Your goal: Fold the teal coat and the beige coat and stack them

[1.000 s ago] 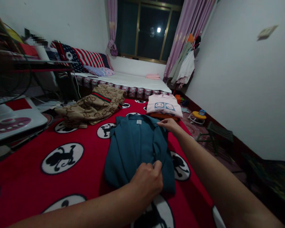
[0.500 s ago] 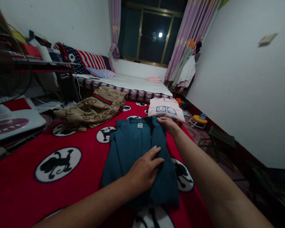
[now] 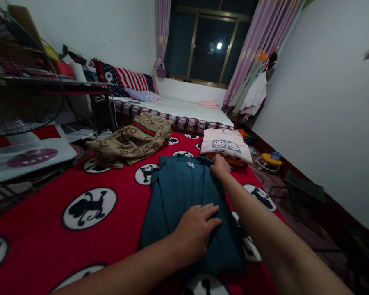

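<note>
Left hand [image 3: 197, 229], pinching a second ago, now lies flat and open on the near end of the teal garment [image 3: 180, 192], which stretches lengthwise away across the red blanket [image 3: 126, 246], right hand [image 3: 219, 167] at its far collar corner, grip unclear.

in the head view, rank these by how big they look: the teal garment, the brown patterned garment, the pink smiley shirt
1. dark teal cloth garment, largest, though nearest the camera
2. brown patterned cloth garment, crumpled
3. folded pink smiley-print shirt, smallest; it lies farther off, so true size is unsure
</note>
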